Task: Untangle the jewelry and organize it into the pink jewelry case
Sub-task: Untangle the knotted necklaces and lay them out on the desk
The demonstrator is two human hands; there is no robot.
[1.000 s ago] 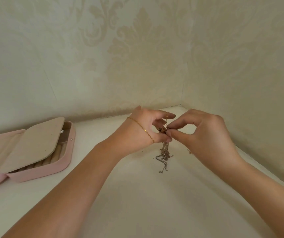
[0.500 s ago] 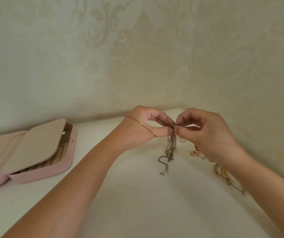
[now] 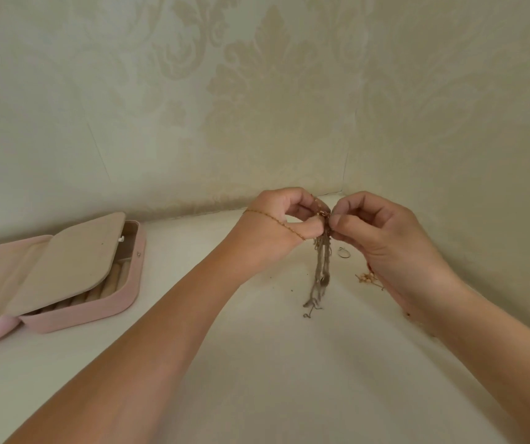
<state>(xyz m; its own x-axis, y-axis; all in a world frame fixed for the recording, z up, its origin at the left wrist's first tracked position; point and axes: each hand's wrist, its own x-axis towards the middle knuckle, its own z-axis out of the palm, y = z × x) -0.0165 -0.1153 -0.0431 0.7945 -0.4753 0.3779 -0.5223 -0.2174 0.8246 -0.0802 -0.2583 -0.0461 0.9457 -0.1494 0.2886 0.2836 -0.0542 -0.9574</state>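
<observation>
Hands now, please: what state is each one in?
Left hand: closed, pinching the chain tangle at its top.
Right hand: closed, pinching the same tangle.

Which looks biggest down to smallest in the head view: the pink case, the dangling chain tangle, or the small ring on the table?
1. Pink jewelry case: by far the largest.
2. Chain tangle: a long, thin hanging bundle.
3. Small ring: tiny, lying on the table.
None sits much nearer the camera, so the order seems safe.

A back wall of cream damask-patterned wallpaper (image 3: 257,107) meets a matching right-hand wall (image 3: 449,123) at a vertical corner seam (image 3: 348,139). Below them lies a smooth white tabletop (image 3: 273,379), lit softly and evenly.
</observation>
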